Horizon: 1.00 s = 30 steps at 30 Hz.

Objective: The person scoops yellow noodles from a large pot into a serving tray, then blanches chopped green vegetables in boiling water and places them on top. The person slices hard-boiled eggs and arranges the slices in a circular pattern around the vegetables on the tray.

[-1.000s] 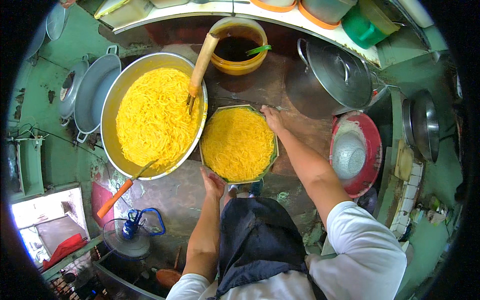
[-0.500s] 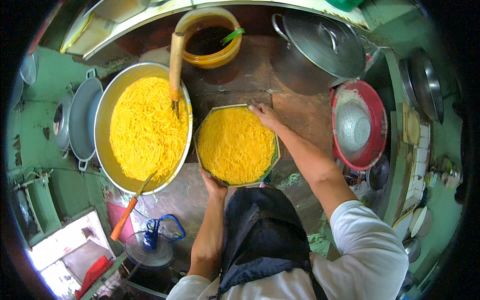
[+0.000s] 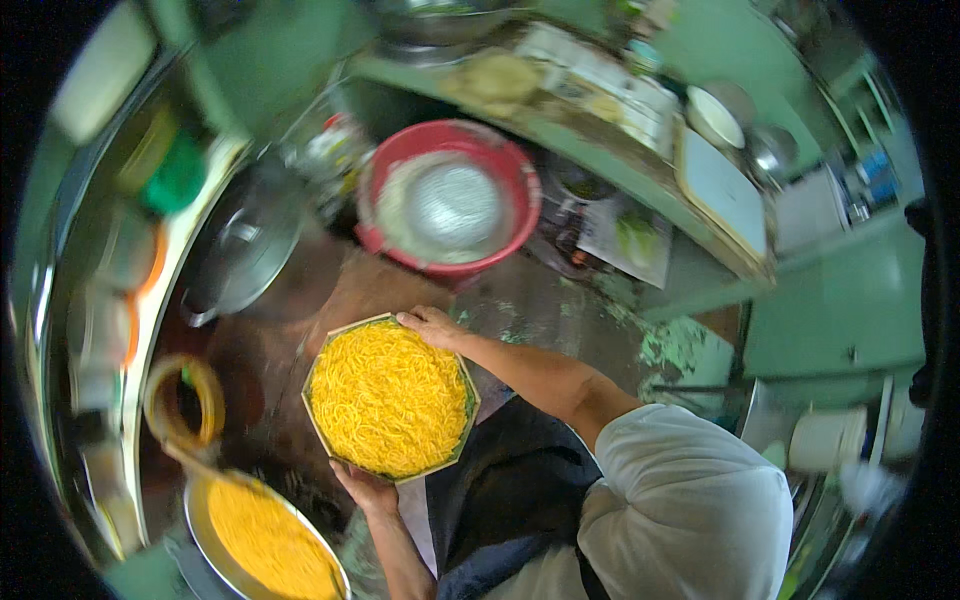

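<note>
Between my hands is an octagonal tray (image 3: 308,400) with a pale rim, filled with yellow noodles (image 3: 392,398); a little green lining shows at its edge. My right hand (image 3: 432,327) grips the far rim, fingers over the edge. My left hand (image 3: 368,490) holds the near-left rim from below, its fingers partly hidden under the tray. At the lower left, a large metal basin (image 3: 196,515) holds more yellow noodles, and a wooden handle (image 3: 190,458) lies across its rim.
A red tub (image 3: 528,190) with a metal colander (image 3: 455,205) stands ahead. A lidded pot (image 3: 240,245) and an amber bowl of dark liquid (image 3: 210,390) are at left, beside a shelf (image 3: 205,215). A counter (image 3: 600,165) with trays and bowls runs along the right.
My view has swung to the right, and I have turned with the tray away from the noodle basin. Both hands keep hold of the tray.
</note>
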Motion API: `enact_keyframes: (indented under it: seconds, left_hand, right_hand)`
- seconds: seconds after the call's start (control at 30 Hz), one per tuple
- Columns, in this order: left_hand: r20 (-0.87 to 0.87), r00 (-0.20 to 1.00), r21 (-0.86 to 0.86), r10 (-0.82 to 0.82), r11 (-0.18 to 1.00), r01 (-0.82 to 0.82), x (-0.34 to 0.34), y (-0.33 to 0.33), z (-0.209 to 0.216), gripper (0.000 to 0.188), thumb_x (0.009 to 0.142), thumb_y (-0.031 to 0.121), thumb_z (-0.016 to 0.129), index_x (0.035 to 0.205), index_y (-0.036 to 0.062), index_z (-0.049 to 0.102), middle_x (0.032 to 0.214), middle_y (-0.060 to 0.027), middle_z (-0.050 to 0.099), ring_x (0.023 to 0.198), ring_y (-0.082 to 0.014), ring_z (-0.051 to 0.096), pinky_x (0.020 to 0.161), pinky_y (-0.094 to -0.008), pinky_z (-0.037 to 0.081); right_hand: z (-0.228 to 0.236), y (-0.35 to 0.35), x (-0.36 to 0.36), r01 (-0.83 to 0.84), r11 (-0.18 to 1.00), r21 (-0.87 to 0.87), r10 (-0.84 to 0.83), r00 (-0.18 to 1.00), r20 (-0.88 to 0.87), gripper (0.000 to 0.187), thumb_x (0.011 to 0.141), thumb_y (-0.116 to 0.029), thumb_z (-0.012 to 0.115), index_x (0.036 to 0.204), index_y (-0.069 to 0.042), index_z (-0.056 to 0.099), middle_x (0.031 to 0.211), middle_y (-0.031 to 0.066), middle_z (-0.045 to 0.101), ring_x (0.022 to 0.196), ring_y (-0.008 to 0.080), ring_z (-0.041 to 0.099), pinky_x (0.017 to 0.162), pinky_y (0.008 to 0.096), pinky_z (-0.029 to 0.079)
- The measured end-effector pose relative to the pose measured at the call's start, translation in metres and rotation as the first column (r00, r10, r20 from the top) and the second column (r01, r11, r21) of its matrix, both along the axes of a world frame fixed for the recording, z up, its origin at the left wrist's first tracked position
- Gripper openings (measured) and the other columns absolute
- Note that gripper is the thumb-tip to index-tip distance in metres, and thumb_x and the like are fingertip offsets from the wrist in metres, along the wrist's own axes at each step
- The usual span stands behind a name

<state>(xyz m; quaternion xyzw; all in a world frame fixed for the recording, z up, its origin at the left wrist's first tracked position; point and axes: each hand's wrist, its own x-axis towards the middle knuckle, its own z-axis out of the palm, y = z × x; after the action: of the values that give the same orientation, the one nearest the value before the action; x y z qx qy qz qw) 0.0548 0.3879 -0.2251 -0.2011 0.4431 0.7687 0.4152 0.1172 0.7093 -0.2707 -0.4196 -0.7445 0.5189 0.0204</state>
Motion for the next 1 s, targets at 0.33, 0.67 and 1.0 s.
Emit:
enact_keyframes:
  seconds: [0.33,0.67,1.0]
  left_hand:
    - [-0.105,0.880,0.077,-0.463,0.878,0.472,0.009,0.168,0.085,0.077,0.088,0.059,0.053,0.143,0.0071,0.036,0.146,-0.0115,0.040,0.135,-0.0302,0.036,0.112,-0.0453,0.025]
    - [0.037,0.701,0.070,-0.713,0.701,0.710,0.245,0.492,0.059,0.077,0.085,0.065,0.053,0.136,0.0077,0.045,0.135,-0.0122,0.047,0.126,-0.0305,0.041,0.108,-0.0481,0.028]
    - [0.052,0.256,-0.093,-0.965,0.250,0.964,0.357,0.663,0.052,0.085,0.078,0.070,0.056,0.134,0.0072,0.043,0.117,-0.0090,0.054,0.111,-0.0249,0.050,0.097,-0.0473,0.035]
  right_hand:
    - [0.105,0.110,0.164,0.410,0.908,0.080,-0.410,0.912,-0.020,0.049,0.093,-0.045,0.055,0.116,-0.002,0.065,0.109,0.0170,0.068,0.097,0.0303,0.063,0.088,0.0405,0.048]
    - [0.155,0.353,0.467,0.773,0.633,0.042,-0.774,0.633,-0.008,0.056,0.091,-0.045,0.057,0.112,0.007,0.063,0.107,0.0190,0.067,0.095,0.0262,0.062,0.086,0.0376,0.047]
    - [0.139,0.458,0.628,0.910,0.405,-0.093,-0.913,0.407,0.007,0.054,0.091,-0.045,0.058,0.115,0.003,0.062,0.104,0.0154,0.067,0.086,0.0216,0.064,0.080,0.0358,0.050]
